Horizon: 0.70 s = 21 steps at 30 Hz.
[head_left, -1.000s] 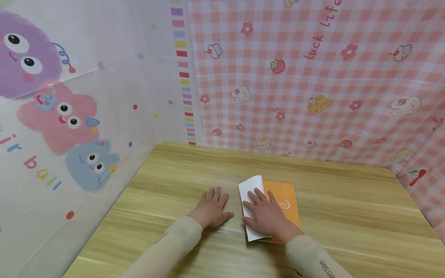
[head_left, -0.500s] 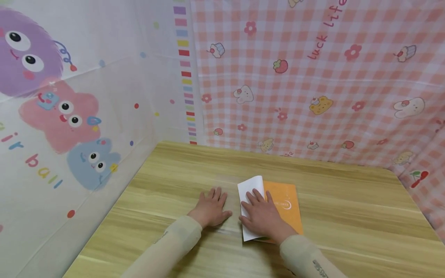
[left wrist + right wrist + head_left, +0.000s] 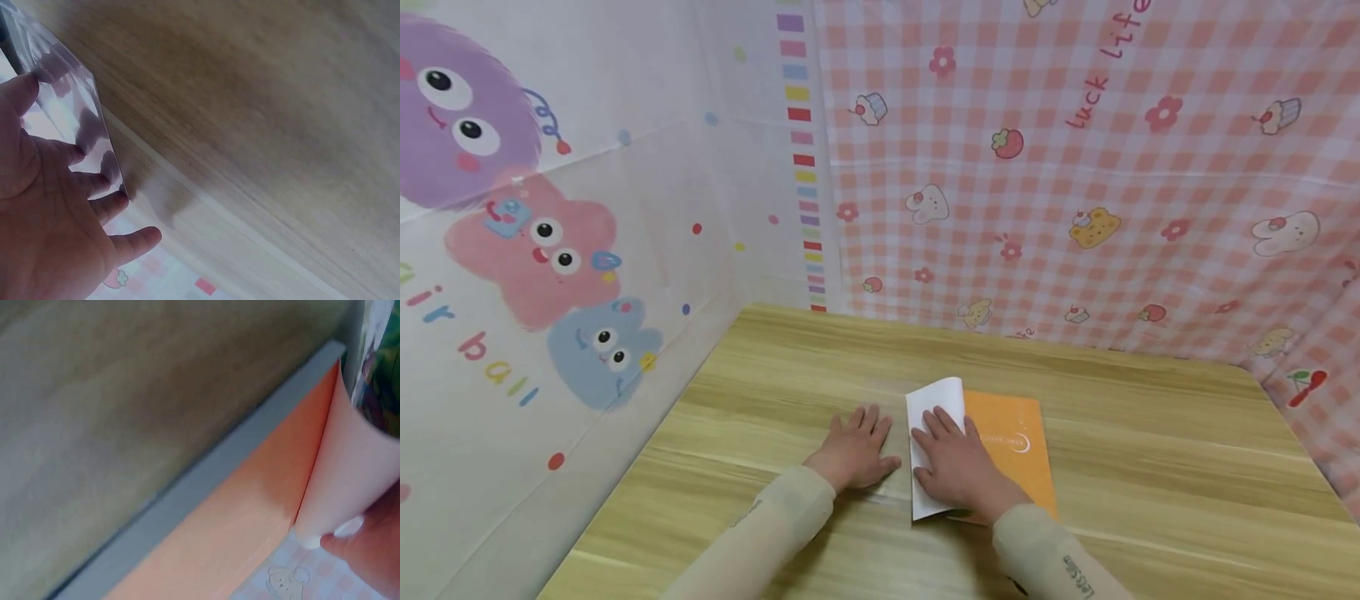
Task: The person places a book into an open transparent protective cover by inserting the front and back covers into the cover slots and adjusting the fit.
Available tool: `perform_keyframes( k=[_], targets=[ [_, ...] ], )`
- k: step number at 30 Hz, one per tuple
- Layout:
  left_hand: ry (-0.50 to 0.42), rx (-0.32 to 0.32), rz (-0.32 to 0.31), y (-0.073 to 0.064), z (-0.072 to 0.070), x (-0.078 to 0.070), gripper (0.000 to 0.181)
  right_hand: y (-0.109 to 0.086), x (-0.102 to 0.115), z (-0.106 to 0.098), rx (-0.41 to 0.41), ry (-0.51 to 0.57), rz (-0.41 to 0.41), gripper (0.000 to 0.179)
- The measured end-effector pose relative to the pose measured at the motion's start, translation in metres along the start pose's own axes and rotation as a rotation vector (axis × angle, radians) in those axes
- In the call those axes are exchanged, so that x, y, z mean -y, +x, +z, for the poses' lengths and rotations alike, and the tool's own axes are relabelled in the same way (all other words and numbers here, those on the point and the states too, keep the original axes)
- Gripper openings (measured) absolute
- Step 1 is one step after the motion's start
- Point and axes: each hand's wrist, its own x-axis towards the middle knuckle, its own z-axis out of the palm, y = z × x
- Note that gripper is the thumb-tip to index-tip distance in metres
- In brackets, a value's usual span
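Note:
A booklet with an orange cover lies on the wooden table, and a white paper flap is folded across its left part. My right hand rests on that flap with the fingers extended. Seen from the right wrist, the white paper curves up beside the orange face, and a colourful printed surface shows behind it. To the left, my left hand lies with fingers spread on a clear plastic sheet, whose glossy edge shows in the left wrist view.
The wood-grain table extends around both hands. A pink checked cloth hangs along its back edge, and a white cloth with cartoon figures stands along the left side.
My right hand has slid slightly left on the white flap, whose left edge has also moved left, with more orange showing. My left hand stays in place.

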Motion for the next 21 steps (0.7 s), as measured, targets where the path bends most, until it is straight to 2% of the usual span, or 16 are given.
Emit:
perform_keyframes(
  k=[4,11,15,21],
  targets=[
    [-0.003,0.004,-0.003,-0.001,-0.002,0.000,0.070,0.000,-0.004,-0.006,-0.004,0.060,0.000,0.056],
    [-0.003,0.027,-0.007,-0.003,-0.006,-0.001,0.070,-0.004,-0.008,-0.005,0.001,-0.055,-0.010,0.055],
    [-0.017,0.022,-0.005,-0.002,-0.005,-0.001,0.070,-0.004,-0.009,0.000,-0.028,-0.092,0.011,0.054],
    [-0.020,0.024,0.004,-0.002,-0.004,0.000,0.072,0.000,-0.009,0.013,-0.056,-0.066,0.050,0.055]
  ],
)
